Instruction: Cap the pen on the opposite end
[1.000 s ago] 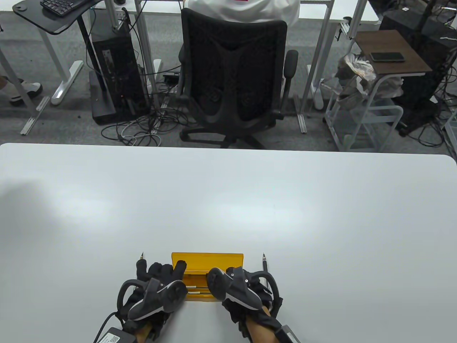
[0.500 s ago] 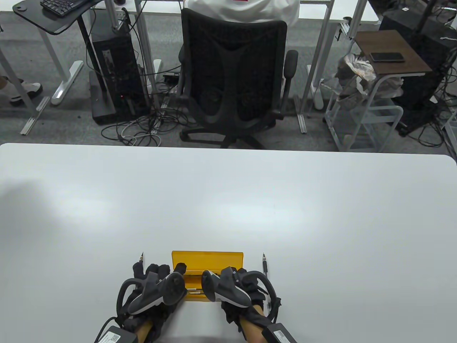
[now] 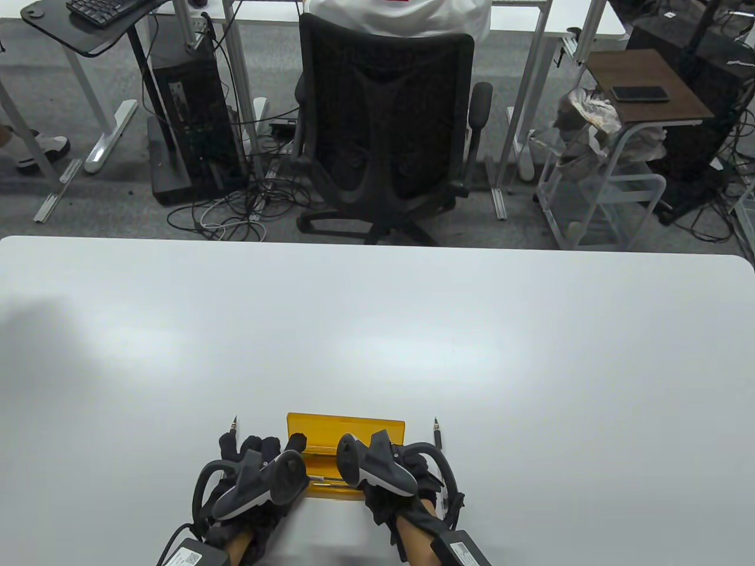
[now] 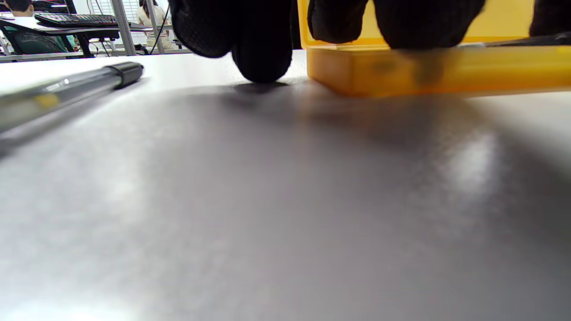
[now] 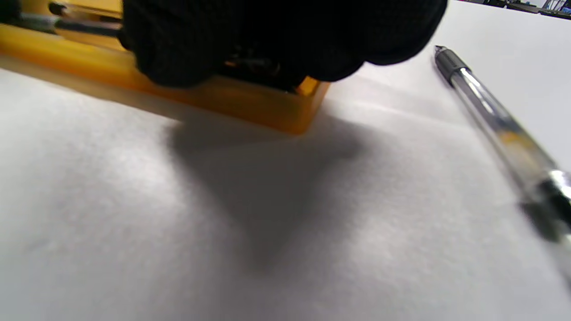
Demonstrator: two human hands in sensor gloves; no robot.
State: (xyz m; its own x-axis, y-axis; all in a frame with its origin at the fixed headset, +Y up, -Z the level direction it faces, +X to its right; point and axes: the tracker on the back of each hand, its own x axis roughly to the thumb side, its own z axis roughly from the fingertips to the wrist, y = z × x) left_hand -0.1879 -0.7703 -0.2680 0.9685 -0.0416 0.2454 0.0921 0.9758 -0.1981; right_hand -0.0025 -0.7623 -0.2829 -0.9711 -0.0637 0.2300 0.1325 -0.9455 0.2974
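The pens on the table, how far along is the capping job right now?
Done: the yellow case is open, with one pen on the table each side, left and right. In hand: the left hand and right hand rest on the case, which holds more pens; neither visibly grips one. Left: posting caps; I can't tell whether any pen is finished.
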